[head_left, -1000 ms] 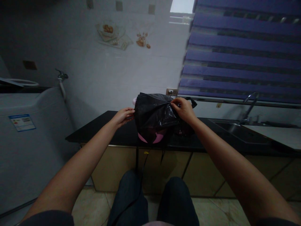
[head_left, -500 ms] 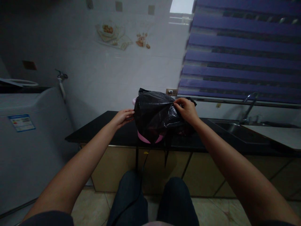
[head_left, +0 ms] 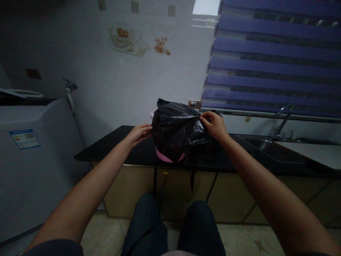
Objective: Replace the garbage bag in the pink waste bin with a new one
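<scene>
A thin black plastic bag [head_left: 176, 124] drapes over a pink container [head_left: 167, 156] on the dark counter. Only a pink band at the container's front and a pale pink bit at its upper left show; the bag hides the rest. My right hand [head_left: 214, 124] pinches the bag on its right side, drawing creases toward the fingertips. On the left, my left hand [head_left: 140, 134] has its fingers stretched out and slightly apart, the tips touching the bag's left edge. Loose bag plastic hangs over the counter's front edge.
The black countertop [head_left: 106, 149] runs above beige cabinets [head_left: 128, 185]. To the right lie a sink [head_left: 263, 144] with a faucet [head_left: 283, 122] and a pale board [head_left: 311, 151]. A washing machine [head_left: 39, 170] stands at left. A wall socket [head_left: 195, 104] is behind the bag.
My right hand has moved slightly to the right, pulling the bag's creased part with it. The hanging strip of bag has shifted right. My left hand has stayed nearly still.
</scene>
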A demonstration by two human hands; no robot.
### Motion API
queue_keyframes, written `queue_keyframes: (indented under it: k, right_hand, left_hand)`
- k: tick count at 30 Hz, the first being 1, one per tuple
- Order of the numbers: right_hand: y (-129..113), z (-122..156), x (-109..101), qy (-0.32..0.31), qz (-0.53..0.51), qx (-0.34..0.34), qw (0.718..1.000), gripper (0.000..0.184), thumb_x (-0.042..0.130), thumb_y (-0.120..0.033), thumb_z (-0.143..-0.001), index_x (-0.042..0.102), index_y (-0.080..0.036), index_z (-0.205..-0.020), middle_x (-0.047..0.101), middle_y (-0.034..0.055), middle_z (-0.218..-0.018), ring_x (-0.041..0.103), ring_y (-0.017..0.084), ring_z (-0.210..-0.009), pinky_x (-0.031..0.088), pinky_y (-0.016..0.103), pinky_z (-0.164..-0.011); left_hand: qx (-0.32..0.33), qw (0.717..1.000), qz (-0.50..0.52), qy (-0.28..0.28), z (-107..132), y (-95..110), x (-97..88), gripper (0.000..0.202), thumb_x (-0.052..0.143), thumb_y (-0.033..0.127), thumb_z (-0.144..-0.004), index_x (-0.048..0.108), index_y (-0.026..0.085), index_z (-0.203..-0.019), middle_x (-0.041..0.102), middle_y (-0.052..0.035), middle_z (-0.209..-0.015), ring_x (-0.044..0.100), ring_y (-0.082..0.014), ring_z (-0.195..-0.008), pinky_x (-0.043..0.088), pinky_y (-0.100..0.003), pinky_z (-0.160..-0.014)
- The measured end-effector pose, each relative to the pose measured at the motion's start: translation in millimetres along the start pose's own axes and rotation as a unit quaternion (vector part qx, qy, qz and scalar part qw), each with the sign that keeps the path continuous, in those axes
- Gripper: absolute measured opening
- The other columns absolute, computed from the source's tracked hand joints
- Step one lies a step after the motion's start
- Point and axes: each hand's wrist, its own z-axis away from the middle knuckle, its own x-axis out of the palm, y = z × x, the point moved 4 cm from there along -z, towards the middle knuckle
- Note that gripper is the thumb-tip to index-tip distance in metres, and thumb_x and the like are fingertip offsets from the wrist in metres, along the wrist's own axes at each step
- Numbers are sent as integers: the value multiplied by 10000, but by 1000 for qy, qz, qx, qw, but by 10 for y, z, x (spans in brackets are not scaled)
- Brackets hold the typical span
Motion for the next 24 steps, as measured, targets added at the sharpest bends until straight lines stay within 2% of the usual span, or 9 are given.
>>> queue_keyframes:
  k: [7, 24]
  right_hand:
    - [59, 7, -28, 9, -10, -2, 1000, 165, 558, -308, -782, 641, -166, -801, 662, 63, -812, 604, 185, -790, 468, 323, -721]
    - [94, 45, -129, 26, -19, 19, 999, 167, 563, -307, -774, 648, -165, -791, 656, 57, -780, 584, 167, -722, 449, 301, -674]
  left_hand:
    - [2, 1000, 0, -6, -19, -24, -16, 137, 708, 148, -615, 648, 178, -735, 671, -18, -761, 610, -134, -710, 484, -258, -677]
    - [-7, 1000, -6, -10, -8, -39, -7, 68, 679, 131, -668, 653, 179, -707, 671, -26, -779, 602, -128, -719, 479, -255, -692]
